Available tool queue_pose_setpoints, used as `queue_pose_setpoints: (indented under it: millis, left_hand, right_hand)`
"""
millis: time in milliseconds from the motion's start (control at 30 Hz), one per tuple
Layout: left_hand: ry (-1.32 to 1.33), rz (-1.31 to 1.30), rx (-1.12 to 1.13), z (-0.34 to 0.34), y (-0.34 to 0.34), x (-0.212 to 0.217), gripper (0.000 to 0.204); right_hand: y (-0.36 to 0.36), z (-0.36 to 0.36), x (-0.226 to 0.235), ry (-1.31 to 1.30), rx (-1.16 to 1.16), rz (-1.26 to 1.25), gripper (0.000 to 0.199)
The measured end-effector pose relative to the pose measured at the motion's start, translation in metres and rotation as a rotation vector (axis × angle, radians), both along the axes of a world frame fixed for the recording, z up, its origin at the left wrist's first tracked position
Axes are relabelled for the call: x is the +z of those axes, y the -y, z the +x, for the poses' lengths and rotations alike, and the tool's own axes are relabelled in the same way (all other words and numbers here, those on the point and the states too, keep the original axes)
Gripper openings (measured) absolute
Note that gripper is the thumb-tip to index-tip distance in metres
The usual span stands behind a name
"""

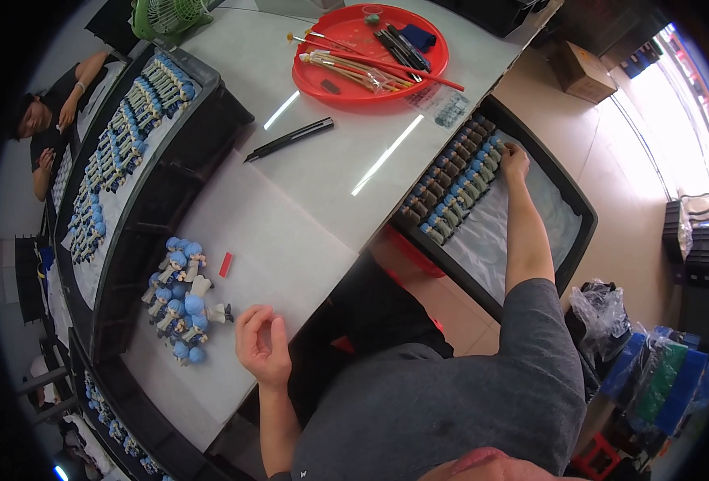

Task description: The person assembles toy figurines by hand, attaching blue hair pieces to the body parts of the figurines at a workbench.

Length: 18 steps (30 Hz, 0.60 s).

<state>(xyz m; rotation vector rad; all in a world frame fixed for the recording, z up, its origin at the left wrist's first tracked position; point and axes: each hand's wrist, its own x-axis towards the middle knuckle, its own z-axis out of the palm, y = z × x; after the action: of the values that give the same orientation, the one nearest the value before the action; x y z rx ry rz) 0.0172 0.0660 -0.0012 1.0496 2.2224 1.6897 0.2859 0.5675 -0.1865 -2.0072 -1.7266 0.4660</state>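
Observation:
My left hand point(263, 346) hovers over the near edge of the white table, fingers loosely curled and apart from the thumb, nothing visible in it. Just left of it lies a heap of small blue-haired figurines point(180, 297). My right arm stretches out to a black tray point(583, 232) on the right. There my right hand point(515, 163) is closed at the far end of a row of blue-haired figurines point(471, 186), its fingertips on the end figurine point(495, 143). Brown-toned figurines point(444, 167) stand in rows beside that row.
A small red block point(225, 264) lies by the heap. Behind it are black pen-like tools point(290, 139) and a round red tray point(310, 90) with brushes. A black crate point(162, 188) of figurines borders the table's left. Another person point(58, 120) sits beyond it.

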Motion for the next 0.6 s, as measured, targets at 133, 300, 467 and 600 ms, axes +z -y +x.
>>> queue_pose_setpoints:
  millis: [133, 300, 467, 600]
  left_hand:
    - [-0.033, -0.028, -0.011, 0.000, 0.006, 0.001, 0.018]
    - [-0.093, -0.043, 0.007, 0.000, 0.014, 0.004, 0.019]
    - [-0.222, -0.016, -0.012, -0.008, 0.001, 0.009, 0.013]
    - [-0.136, 0.115, -0.022, -0.003, 0.006, 0.010, 0.013]
  right_hand:
    - [-0.004, -0.002, 0.003, 0.008, 0.068, -0.100, 0.030]
    - [-0.021, -0.004, -0.028, 0.056, 0.318, -0.064, 0.039]
    - [-0.056, 0.046, -0.061, 0.084, 0.399, 0.076, 0.051]
    - [-0.063, 0.041, -0.057, 0.337, 0.350, 0.128, 0.063]
